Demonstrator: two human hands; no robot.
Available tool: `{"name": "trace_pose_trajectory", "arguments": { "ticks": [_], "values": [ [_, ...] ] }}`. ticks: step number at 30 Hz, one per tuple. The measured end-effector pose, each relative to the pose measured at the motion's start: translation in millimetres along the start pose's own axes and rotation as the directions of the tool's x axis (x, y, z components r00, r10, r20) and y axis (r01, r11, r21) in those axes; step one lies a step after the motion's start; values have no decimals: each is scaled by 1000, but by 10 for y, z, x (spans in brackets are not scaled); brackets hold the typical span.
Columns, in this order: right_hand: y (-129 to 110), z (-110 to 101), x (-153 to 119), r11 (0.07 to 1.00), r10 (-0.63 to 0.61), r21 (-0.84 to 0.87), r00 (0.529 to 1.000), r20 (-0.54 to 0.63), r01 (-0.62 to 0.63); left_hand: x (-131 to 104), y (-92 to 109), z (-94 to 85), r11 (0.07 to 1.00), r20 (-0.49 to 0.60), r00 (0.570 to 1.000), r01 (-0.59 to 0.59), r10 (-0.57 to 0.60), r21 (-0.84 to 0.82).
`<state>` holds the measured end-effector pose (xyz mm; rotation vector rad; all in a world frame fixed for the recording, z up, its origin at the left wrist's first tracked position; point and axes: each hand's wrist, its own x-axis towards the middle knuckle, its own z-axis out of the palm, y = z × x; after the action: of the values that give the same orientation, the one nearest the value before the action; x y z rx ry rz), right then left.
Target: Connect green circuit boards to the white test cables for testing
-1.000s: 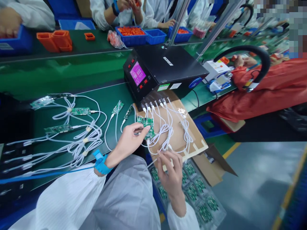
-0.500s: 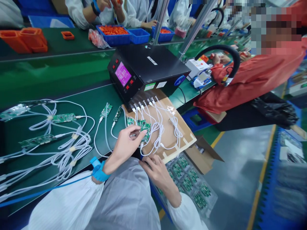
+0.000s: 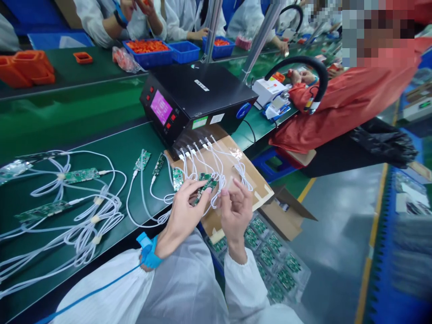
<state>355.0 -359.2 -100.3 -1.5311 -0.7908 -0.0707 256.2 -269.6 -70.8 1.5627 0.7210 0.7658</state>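
My left hand [image 3: 185, 209] pinches a green circuit board [image 3: 206, 190] between thumb and fingers, above the cardboard sheet [image 3: 258, 191]. On its wrist is a blue strap [image 3: 150, 252] with a cord. My right hand [image 3: 236, 207] is raised to the right of that board, thumb and fingertips closed at a white cable [image 3: 220, 182]; the cable's end is hidden by the fingers. White cables run to the front of a black test box [image 3: 202, 96] with a lit pink screen [image 3: 161, 107]. Another circuit board [image 3: 177, 179] lies just left of the held one.
More boards [image 3: 81, 175] and bundled white cables [image 3: 108, 216] cover the left of the green bench. Below right sit a clear tray of boards [image 3: 283, 265] and an open carton [image 3: 286, 211]. A person in a red coat [image 3: 351, 99] works at the right.
My right hand has risen from the cardboard's front edge and closed at the cable beside the board. My left hand, still holding the board, has turned it. The view has shifted slightly.
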Motion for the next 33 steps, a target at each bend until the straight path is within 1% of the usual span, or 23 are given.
{"name": "trace_pose_trajectory", "arguments": {
  "ticks": [1,3,4,6,8,12,16,22,27,33],
  "values": [
    [-30,31,8,997,-74,-39,997,-10,73,-9,27,10,1000,3,1000,-6,6,19],
    [-81,70,23,971,-209,-129,977,-46,202,-31,67,20,999,2,1000,-17,17,36],
    [-102,81,32,957,-254,-163,965,-67,240,-44,80,21,999,4,1000,-23,23,37],
    [-137,89,54,946,-287,-191,952,-110,263,-70,95,16,999,9,1000,-26,26,32],
    [-167,90,78,943,-288,-211,948,-134,256,-91,102,7,999,13,1000,-20,20,35],
    [-230,81,104,932,-290,-256,951,-105,256,-105,106,-8,996,16,999,-40,39,83],
    [-277,72,96,937,-275,-251,955,-107,242,-103,93,-8,989,10,997,-74,73,129],
    [-276,83,81,943,-246,-255,964,-105,213,-119,83,-3,988,21,997,-73,71,138],
    [-272,105,73,949,-222,-254,968,-114,188,-120,90,-12,982,-5,996,-90,92,164],
    [-290,110,67,955,-198,-244,974,-113,167,-121,99,-24,975,23,994,-113,111,193]
  ]
}}
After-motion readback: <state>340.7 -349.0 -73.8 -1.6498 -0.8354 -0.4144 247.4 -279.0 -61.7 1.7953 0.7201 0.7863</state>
